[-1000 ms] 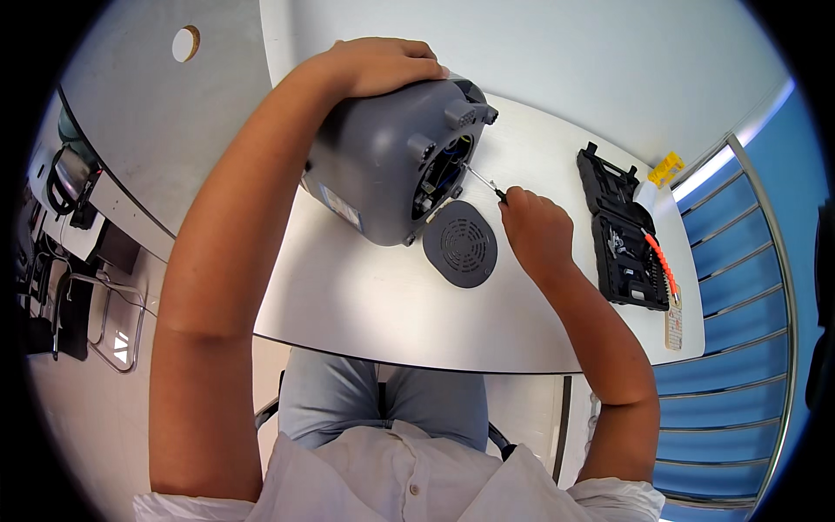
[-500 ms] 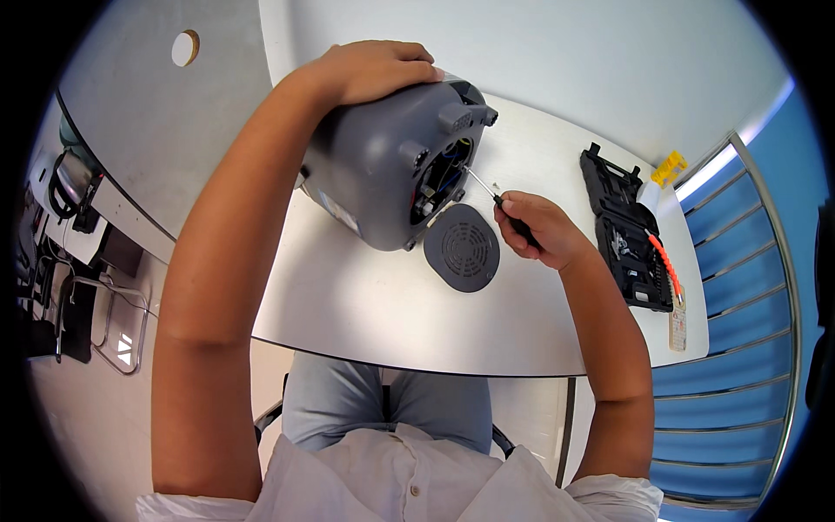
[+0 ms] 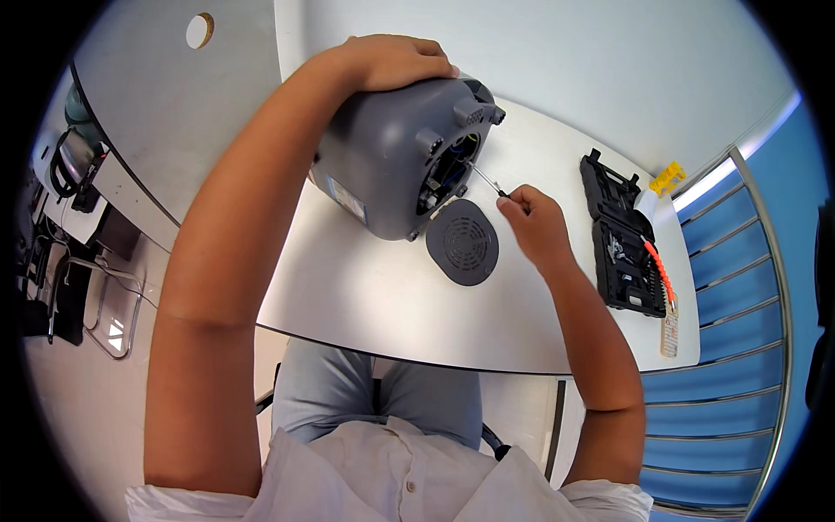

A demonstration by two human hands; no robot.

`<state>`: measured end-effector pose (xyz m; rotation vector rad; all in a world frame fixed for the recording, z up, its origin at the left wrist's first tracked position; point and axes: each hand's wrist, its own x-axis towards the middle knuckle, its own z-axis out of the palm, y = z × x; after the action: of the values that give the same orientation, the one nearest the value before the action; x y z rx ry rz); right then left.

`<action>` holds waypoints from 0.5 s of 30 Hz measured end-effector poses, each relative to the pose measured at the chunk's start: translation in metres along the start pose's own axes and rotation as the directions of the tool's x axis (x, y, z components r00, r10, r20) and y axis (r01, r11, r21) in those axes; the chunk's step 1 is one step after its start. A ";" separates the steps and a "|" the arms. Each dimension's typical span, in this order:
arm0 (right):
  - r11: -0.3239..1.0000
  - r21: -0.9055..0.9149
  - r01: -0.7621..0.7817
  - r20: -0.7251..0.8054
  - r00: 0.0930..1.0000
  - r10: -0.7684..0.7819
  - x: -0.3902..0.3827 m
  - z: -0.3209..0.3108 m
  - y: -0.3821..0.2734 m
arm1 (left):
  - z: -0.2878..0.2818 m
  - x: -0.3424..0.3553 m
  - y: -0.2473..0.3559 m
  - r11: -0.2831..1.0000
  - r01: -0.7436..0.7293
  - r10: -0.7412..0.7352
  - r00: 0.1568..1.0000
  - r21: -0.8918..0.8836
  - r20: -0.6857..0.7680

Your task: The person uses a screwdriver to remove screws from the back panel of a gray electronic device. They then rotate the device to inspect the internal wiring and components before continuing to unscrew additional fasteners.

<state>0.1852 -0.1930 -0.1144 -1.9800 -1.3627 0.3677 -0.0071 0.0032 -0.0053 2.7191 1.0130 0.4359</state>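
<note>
A grey rounded appliance (image 3: 378,157) lies on its side on the white table (image 3: 348,313), its round underside opening (image 3: 448,174) showing wires. My left hand (image 3: 400,63) rests over its top, fingers curved round it. My right hand (image 3: 535,222) is closed round a screwdriver (image 3: 487,181), whose shaft reaches into the opening; whether the tip touches a screw is too small to tell. Below the opening lies a dark grey slotted cover (image 3: 463,244).
An open black tool case (image 3: 626,270) with an orange flexible shaft (image 3: 658,268) lies at right, near a yellow object (image 3: 666,179) and a remote (image 3: 670,339). A metal railing (image 3: 774,252) runs beyond. A kettle (image 3: 71,161) stands far left.
My right hand has turned round the screwdriver handle, fingers shifting out and back. My left hand stays on the appliance, which sits at much the same place.
</note>
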 end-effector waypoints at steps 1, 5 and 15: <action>0.984 0.146 -0.106 0.114 0.989 0.089 0.005 -0.004 0.000 | 0.001 0.001 -0.002 1.000 -0.003 0.003 1.000 -0.007 -0.002; 0.837 0.429 -0.339 0.434 0.890 0.139 0.013 -0.020 0.004 | 0.003 0.001 -0.008 1.000 0.003 -0.003 1.000 -0.028 -0.005; 0.631 -0.680 0.373 -0.135 0.783 -0.608 -0.005 0.005 0.008 | 0.002 0.000 -0.003 0.999 0.002 -0.001 1.000 -0.041 0.001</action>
<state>0.1858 -0.1970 -0.1235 -1.8820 -1.8574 -0.7854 -0.0081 0.0052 -0.0078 2.6820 0.9947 0.4496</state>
